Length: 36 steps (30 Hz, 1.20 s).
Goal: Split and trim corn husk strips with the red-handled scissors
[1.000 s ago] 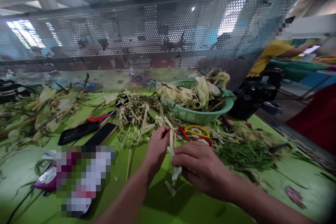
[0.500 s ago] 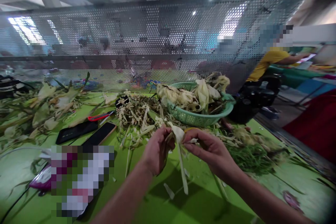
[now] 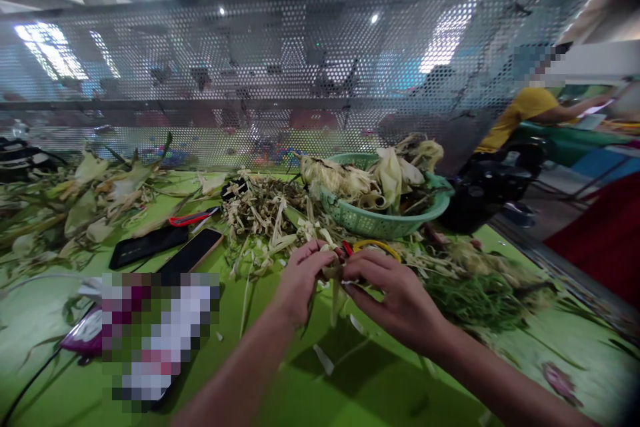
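My left hand (image 3: 303, 283) and my right hand (image 3: 395, 293) meet low over the green table (image 3: 280, 373). Both are closed at the fingertips on a pale corn husk strip (image 3: 336, 303), whose lower end hangs between them. The fingers cover its upper part. Just beyond my right fingers lies a yellow loop (image 3: 383, 245) beside a small red piece; I cannot make out what they belong to. Behind the hands is a heap of cut husk scraps (image 3: 260, 213). A green plastic basket (image 3: 380, 221) full of dried husks and corn silk (image 3: 340, 180) stands past them.
To the left lie a red cutter (image 3: 193, 219), a black phone (image 3: 147, 247), a second phone (image 3: 195, 253) and a purple device with a cable (image 3: 85, 333). Husks (image 3: 95, 200) pile at the far left; green fibres (image 3: 475, 300) lie right. A perforated metal screen (image 3: 240, 80) rises behind. A person in yellow (image 3: 523, 113) sits right.
The husk strip has been drawn in and bunched between my fingers, with less of it hanging. My hands are closer together, and the right hand has turned slightly.
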Motion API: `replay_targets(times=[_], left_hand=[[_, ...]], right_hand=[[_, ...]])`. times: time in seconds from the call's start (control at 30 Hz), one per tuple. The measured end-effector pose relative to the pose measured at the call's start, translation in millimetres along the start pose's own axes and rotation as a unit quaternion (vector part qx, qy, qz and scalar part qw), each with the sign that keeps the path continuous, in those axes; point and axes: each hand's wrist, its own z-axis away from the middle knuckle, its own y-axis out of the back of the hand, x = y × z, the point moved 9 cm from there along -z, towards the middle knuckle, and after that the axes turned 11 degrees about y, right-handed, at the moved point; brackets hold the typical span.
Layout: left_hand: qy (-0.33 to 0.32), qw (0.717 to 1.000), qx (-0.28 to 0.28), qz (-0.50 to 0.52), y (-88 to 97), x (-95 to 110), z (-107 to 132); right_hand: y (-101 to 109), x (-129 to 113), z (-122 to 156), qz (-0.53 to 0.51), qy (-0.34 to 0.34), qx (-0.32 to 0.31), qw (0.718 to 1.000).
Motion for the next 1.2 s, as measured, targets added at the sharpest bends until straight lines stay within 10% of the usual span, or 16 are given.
replay_targets(times=[0.4,0.63,1.2], left_hand=[[0.044,0.994,0.004,0.102,2.5,-7.3,-6.5],[0.057,0.991,0.028,0.121,5.2,-10.2,-5.0],[0.010,1.000,0.012,0.024,6.4,-5.7,-9.3]], right_hand=[[-8.3,-8.9,6.5,0.257,0.139,-0.002,0.956],[-25.3,-13.1,8.4,0.259,0.171,-0.071,0.948],[-6.0,-21.0,6.3,0.194,0.168,0.022,0.966]])
